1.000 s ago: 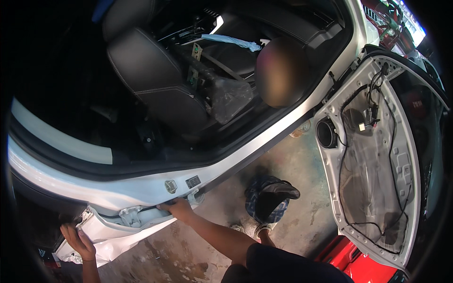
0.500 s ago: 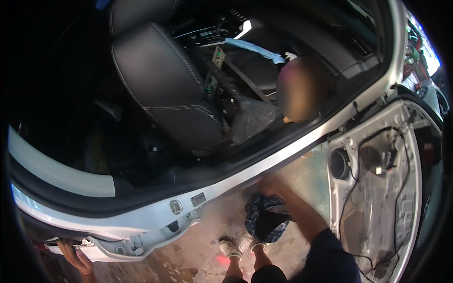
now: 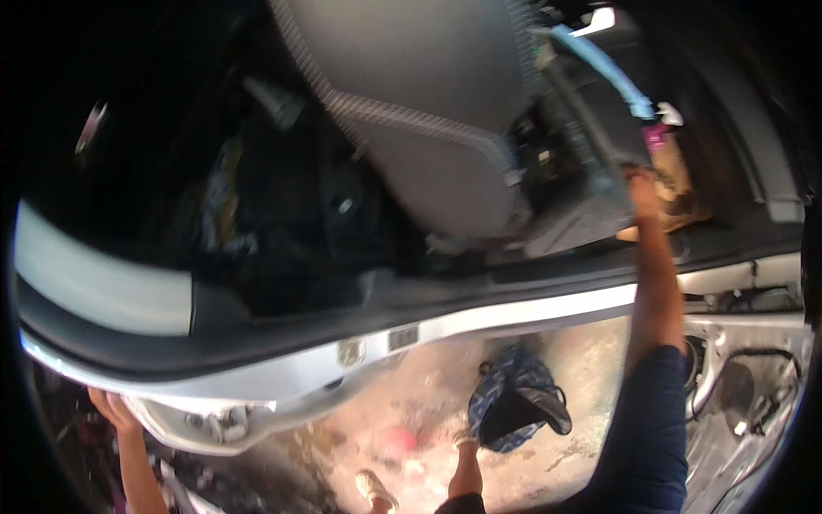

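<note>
The right hand (image 3: 642, 190) reaches inside the white-bodied car (image 3: 257, 367), between a grey, flat-sided piece (image 3: 586, 218) and a crumpled brown sheet (image 3: 675, 176); blur hides whether its fingers grip anything. The left hand (image 3: 116, 413) touches the left end of a curved, glossy white panel (image 3: 167, 420) below the bodywork, its fingertips hidden, so their grip cannot be told.
</note>
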### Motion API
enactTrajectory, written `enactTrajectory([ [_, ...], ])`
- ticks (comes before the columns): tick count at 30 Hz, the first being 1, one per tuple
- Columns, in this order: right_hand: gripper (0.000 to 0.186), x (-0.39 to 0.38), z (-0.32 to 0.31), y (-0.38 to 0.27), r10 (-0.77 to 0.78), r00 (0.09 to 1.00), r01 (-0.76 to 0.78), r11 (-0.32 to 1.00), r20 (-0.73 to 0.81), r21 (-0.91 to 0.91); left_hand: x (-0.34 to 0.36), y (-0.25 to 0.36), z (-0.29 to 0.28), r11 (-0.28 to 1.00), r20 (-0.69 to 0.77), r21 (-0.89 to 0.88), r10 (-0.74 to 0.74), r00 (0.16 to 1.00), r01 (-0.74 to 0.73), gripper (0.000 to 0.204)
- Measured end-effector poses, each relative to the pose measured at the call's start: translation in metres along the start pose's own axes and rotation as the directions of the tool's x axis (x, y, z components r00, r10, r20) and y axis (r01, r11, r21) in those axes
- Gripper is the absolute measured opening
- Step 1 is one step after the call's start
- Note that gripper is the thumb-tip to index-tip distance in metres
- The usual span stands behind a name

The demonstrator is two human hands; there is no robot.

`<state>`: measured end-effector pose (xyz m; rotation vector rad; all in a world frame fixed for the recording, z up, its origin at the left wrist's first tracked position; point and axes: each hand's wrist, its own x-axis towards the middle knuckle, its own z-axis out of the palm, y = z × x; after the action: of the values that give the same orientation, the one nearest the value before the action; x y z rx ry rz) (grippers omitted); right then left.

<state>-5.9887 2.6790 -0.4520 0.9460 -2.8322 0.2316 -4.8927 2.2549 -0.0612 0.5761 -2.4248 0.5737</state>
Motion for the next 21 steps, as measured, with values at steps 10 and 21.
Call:
enactTrajectory([
  [10, 0.019, -0.096, -0.065, -0.006, 0.204, 0.973, -0.208, 0.580, 0.107, 0.787, 0.094, 0.079, -0.011, 0.995, 0.180, -0.069, -0.057, 0.982, 0.070, 0.053],
  [21, 0.031, -0.412, -0.230, -0.070, 0.233, 0.968, -0.212, 0.541, 0.097, 0.814, 0.144, 0.133, 0.006, 0.993, 0.110, -0.102, 0.074, 0.991, -0.062, 0.039],
])
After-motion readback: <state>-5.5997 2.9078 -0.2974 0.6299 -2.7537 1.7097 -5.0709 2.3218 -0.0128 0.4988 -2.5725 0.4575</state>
